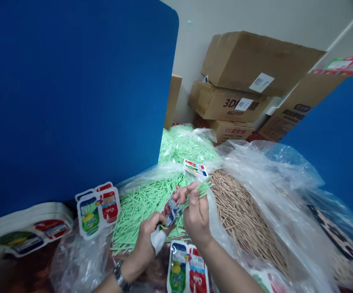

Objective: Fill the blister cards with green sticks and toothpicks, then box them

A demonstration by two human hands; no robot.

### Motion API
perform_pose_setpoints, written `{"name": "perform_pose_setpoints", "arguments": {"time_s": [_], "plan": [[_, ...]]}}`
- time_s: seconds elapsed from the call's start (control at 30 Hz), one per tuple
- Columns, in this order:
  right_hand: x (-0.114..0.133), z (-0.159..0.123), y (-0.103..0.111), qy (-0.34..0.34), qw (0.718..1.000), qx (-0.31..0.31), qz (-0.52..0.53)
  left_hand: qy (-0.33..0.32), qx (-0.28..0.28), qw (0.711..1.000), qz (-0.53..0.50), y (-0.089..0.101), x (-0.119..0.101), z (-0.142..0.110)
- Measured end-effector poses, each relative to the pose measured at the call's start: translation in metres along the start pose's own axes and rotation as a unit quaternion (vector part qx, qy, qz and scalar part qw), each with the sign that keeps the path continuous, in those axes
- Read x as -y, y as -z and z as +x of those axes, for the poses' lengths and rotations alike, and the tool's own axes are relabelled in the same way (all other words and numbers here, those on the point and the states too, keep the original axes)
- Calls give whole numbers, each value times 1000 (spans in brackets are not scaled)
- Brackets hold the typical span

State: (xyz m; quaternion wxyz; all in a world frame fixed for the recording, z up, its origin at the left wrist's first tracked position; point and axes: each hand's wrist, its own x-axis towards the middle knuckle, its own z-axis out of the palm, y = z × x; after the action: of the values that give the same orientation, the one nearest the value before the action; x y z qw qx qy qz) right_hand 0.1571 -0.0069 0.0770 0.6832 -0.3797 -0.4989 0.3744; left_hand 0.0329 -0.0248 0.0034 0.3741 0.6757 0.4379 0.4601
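My left hand point(147, 240) is closed around a small printed packet point(169, 212), held low in the middle of the view. My right hand point(195, 211) pinches a small bundle of green sticks point(201, 189) whose tips point up and right, close to the packet's top. Right behind both hands lies a big pile of loose green sticks point(140, 201) in clear plastic. A heap of brown sticks point(240, 207) lies to the right of my right hand. A flat printed packet point(186, 270) lies below my wrists.
A blue partition point(72, 89) stands at left, another blue panel point(338, 134) at right. Stacked printed packets point(99, 208) and a further stack point(27, 234) sit at lower left. Cardboard boxes point(249, 73) pile up at the back. Crumpled clear plastic point(280, 191) covers the right side.
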Motion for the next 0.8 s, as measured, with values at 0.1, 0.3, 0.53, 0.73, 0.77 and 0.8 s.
{"name": "perform_pose_setpoints", "arguments": {"time_s": [0.1,0.3,0.53,0.73,0.77,0.8], "plan": [[-3,-5,-1,20,998,18,-55,2,-12,1000,-11,-2,2,-1],[-11,-16,-1,13,993,33,-115,-1,-24,1000,-17,-2,4,-2],[-15,-23,18,17,968,129,-213,-55,-11,998,24,9,-1,2],[-30,0,48,-74,983,91,-142,-30,9,999,-11,12,5,6],[-36,2,51,-114,981,98,-122,-23,11,999,-22,12,5,6],[-41,3,53,-149,977,111,-103,-15,15,999,-31,13,6,6]]}}
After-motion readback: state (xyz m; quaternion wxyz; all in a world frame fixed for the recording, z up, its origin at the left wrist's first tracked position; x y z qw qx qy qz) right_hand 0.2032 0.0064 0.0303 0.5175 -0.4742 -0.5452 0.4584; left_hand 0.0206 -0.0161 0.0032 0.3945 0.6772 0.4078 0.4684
